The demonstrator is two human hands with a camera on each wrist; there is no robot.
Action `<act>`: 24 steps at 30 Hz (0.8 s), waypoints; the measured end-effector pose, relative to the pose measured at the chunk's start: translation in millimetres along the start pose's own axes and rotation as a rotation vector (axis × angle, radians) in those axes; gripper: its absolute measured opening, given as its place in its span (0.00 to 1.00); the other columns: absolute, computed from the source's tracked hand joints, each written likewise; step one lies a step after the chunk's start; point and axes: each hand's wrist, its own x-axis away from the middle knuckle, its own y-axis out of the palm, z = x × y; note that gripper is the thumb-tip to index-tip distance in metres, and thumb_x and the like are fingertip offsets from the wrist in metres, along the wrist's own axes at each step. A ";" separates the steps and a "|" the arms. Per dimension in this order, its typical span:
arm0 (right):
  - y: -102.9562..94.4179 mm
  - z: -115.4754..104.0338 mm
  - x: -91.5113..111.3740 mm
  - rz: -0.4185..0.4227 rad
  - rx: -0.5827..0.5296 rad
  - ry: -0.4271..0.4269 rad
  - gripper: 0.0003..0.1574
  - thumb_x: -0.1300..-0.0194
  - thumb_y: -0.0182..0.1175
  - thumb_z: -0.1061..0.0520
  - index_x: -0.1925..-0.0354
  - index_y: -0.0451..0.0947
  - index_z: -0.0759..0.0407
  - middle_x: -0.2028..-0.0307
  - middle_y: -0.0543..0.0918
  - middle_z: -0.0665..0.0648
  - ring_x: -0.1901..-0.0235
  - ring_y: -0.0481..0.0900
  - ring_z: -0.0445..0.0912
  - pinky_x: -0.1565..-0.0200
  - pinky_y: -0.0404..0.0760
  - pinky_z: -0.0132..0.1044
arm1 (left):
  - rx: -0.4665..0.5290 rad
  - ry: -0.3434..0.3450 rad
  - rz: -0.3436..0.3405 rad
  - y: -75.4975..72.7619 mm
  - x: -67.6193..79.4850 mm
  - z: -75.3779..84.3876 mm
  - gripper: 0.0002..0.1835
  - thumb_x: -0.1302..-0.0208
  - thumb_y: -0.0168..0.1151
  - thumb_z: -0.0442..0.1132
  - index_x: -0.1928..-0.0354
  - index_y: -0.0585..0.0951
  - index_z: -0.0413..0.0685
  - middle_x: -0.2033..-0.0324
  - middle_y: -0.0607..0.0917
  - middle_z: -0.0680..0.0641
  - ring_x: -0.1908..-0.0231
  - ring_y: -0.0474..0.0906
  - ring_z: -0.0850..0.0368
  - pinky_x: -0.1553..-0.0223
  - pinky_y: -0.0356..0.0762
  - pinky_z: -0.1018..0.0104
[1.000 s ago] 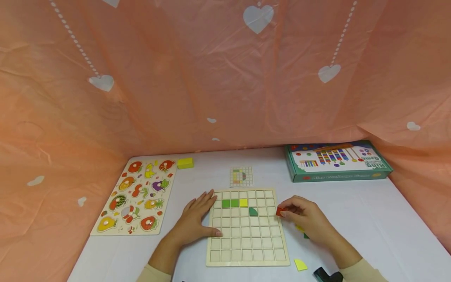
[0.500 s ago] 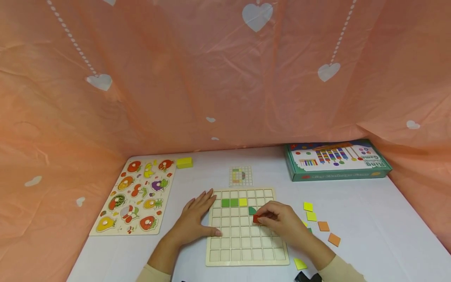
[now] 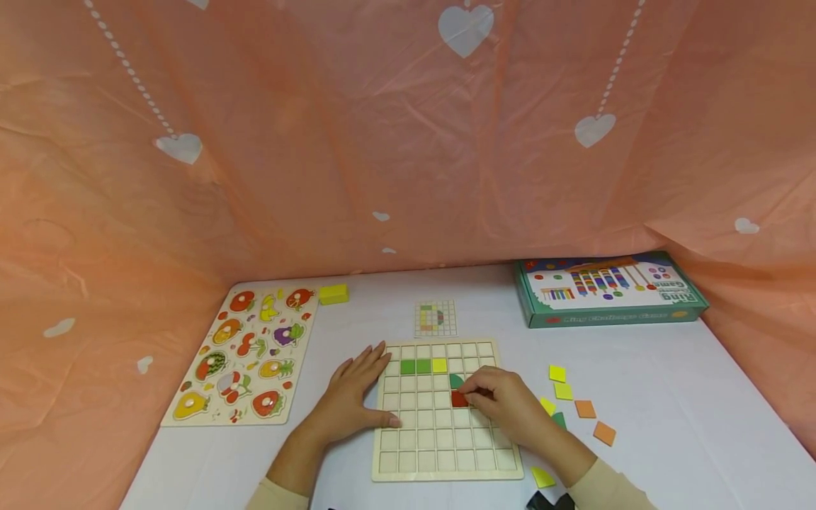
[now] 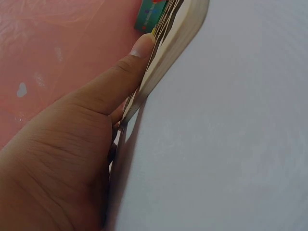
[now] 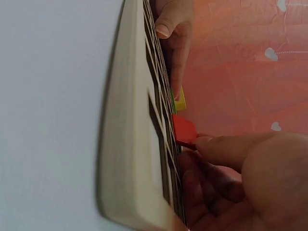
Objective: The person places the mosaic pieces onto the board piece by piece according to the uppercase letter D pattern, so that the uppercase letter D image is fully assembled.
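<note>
A wooden grid board (image 3: pixel 408 460) lies on the white table. My left hand (image 3: pixel 353 397) rests along its left edge with fingers stretched out, the thumb lying on the board's rim. Between thumb and fingers, my right hand (image 3: pixel 513 404) pinches a red square tile (image 3: pixel 459 399) over a cell right below a green quarter-round tile (image 3: pixel 455 381). The right wrist view shows that red tile (image 5: pixel 184 129) tilted against the board. Two green square tiles (image 3: pixel 416 366) and a yellow square tile (image 3: pixel 440 365) sit in a row in the upper cells.
Loose yellow tiles (image 3: pixel 557 373), orange tiles (image 3: pixel 585 409) and a green tile (image 3: pixel 559 419) lie right of the board. Behind it is a small pattern card (image 3: pixel 436 319). A fruit puzzle (image 3: pixel 242 354), yellow blocks (image 3: pixel 334 295) and a game box (image 3: pixel 615 290) stand farther out.
My right hand has carried the red tile leftward from the board's right edge, then lowered it to the cell under the green quarter-round. The left hand has stayed in place.
</note>
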 end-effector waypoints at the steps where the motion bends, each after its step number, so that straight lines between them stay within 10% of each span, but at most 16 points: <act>1: 0.1 -0.1 0.3 -0.002 0.006 -0.004 0.08 0.25 0.70 0.65 0.55 0.92 0.54 0.55 0.85 0.43 0.54 0.82 0.42 0.51 0.85 0.37 | -0.001 -0.001 -0.001 -0.1 0.1 0.1 0.67 0.52 0.83 0.70 0.15 0.64 0.46 0.14 0.55 0.51 0.15 0.43 0.46 0.19 0.36 0.39; 11: 0.3 -2.7 2.3 -0.080 0.059 -0.064 0.15 0.24 0.70 0.60 0.43 0.90 0.66 0.54 0.73 0.46 0.57 0.75 0.42 0.57 0.80 0.34 | -0.003 0.003 0.002 -0.3 0.5 -0.3 0.67 0.51 0.83 0.69 0.15 0.64 0.45 0.14 0.55 0.51 0.15 0.44 0.45 0.19 0.36 0.38; 24: -7.4 1.1 9.7 -0.073 -0.046 -0.053 0.16 0.22 0.69 0.54 0.41 0.89 0.58 0.50 0.81 0.48 0.57 0.79 0.42 0.56 0.82 0.34 | -0.016 0.005 0.006 0.0 0.5 0.2 0.67 0.52 0.84 0.69 0.15 0.65 0.45 0.14 0.55 0.50 0.15 0.45 0.45 0.19 0.37 0.39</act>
